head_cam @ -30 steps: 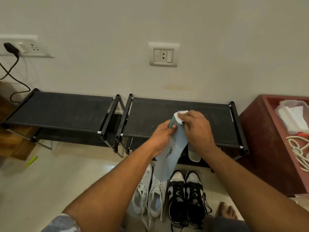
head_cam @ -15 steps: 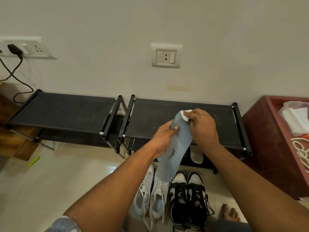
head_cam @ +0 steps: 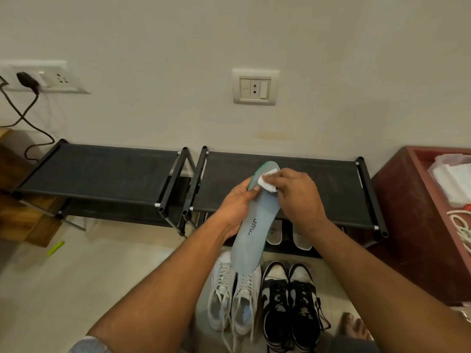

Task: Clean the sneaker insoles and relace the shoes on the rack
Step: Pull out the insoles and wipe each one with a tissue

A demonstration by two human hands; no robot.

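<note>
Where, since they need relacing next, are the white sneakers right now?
In the head view, the white sneakers stand on the floor at bottom centre, left of the black-and-white sneakers, below the held insole.

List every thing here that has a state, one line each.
insole, lifted and tilted, gripped by the left hand
white pad, pinched by the right hand, pressed on the insole's upper end
white sneakers, on the floor, laces loose
black-and-white sneakers, on the floor, laced
charger, plugged into the wall socket
</note>
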